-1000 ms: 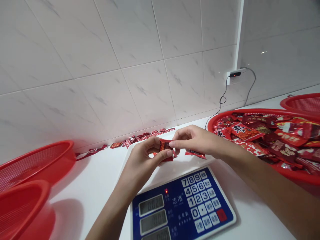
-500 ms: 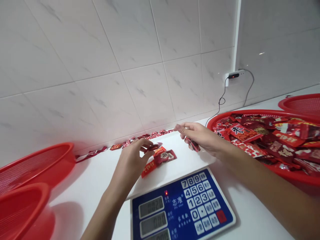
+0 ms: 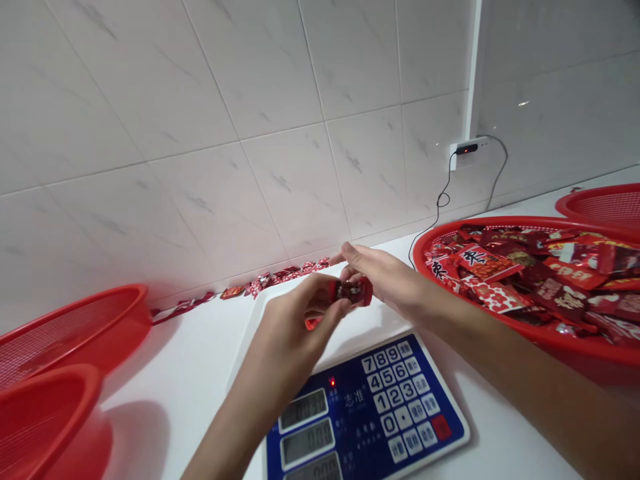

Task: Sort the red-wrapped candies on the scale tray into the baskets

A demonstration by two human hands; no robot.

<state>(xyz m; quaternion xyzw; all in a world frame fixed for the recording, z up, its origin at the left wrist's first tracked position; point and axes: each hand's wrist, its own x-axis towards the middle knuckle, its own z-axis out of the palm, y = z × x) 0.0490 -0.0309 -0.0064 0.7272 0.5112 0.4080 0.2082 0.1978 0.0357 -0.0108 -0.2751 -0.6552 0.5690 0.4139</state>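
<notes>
The left hand (image 3: 295, 327) and right hand (image 3: 380, 277) meet above the smooth white platter of a digital scale (image 3: 320, 313). Between them sits a crumpled, glossy red foil candy packet (image 3: 355, 291), its long axis lying roughly left to right, pointing toward the right hand. The left thumb and fingers are clamped together on its left end. The right fingers (image 3: 350, 272) touch its upper edge, with the forefinger reaching out past it; whether they grip it, I cannot tell. A small red scrap (image 3: 313, 323) shows just under the left hand.

The scale's blue keypad panel (image 3: 400, 400) has 3 digital readouts. To the right, a round red plastic basket (image 3: 500, 223) is heaped with printed red packets, and a 2nd red basket (image 3: 605, 203) sits behind it. 2 red mesh baskets (image 3: 75, 320) stand on the left. Small wrapped candies (image 3: 280, 275) line the foot of the marble-patterned tile wall (image 3: 200, 133).
</notes>
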